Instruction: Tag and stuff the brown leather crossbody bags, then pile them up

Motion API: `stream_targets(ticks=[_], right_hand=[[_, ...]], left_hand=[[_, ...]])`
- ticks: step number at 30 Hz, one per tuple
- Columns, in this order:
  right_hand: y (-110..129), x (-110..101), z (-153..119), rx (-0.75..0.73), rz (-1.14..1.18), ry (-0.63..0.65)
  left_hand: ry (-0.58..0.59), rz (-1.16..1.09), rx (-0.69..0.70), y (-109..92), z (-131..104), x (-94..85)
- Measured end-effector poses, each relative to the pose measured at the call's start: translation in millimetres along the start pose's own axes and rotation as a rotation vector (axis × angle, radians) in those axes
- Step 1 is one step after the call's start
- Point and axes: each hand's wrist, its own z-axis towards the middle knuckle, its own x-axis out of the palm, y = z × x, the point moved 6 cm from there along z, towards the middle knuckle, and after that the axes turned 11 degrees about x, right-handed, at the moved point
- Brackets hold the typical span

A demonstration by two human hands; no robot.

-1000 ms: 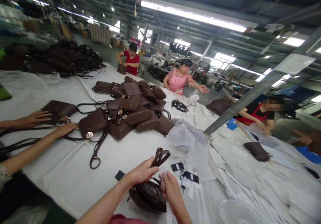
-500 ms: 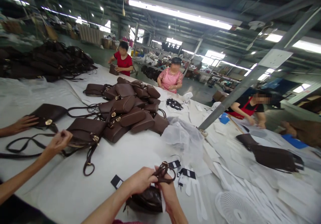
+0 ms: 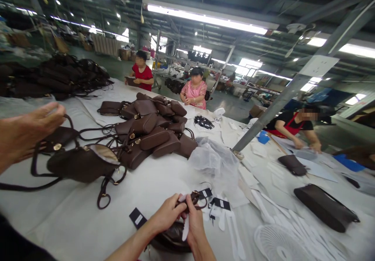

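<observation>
My left hand [image 3: 170,214] and my right hand [image 3: 193,218] meet at the front of the table, both closed around a bundled brown strap [image 3: 193,197] with a metal ring. A white strip [image 3: 185,229] hangs from between my fingers. Under my hands lies a dark, shiny brown bag [image 3: 172,238], partly hidden by them. Beside my left wrist is a black tag [image 3: 137,217]; two more black tags [image 3: 222,203] lie just right of my right hand.
Brown bags [image 3: 155,136] are piled mid-table, near crumpled clear plastic [image 3: 215,161]. Another person's hand [image 3: 32,132] is over an open bag [image 3: 84,163] at left. White strips [image 3: 234,233] and a round basket [image 3: 278,241] lie at right. A slanted post [image 3: 263,116] rises behind.
My hands have drawn together around the strap, and the white strip now shows between them. The neighbour's hand has lifted, and that bag has tipped open. Brown pieces at right have separated.
</observation>
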Motion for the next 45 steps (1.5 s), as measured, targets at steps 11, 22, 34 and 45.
stream_targets(ticks=[11, 22, 34, 45], right_hand=[[1.9, -9.5, -23.3, 0.048, -0.235, 0.143], [-0.9, -21.5, 0.3, -0.012, -0.499, 0.053], [-2.3, -3.9, -2.2, -0.011, -0.278, 0.152], [29.4, -9.8, -34.8, -0.241, -0.682, 0.145]], left_hand=[[-0.160, 0.106, -0.022, 25.7, 14.3, -23.2], [-0.012, 0.138, 0.027, 3.8, 0.8, -5.6], [-0.163, -0.290, -0.200, 43.9, 3.3, -5.8], [-0.155, -0.046, -0.002, 34.2, 17.5, -14.1]])
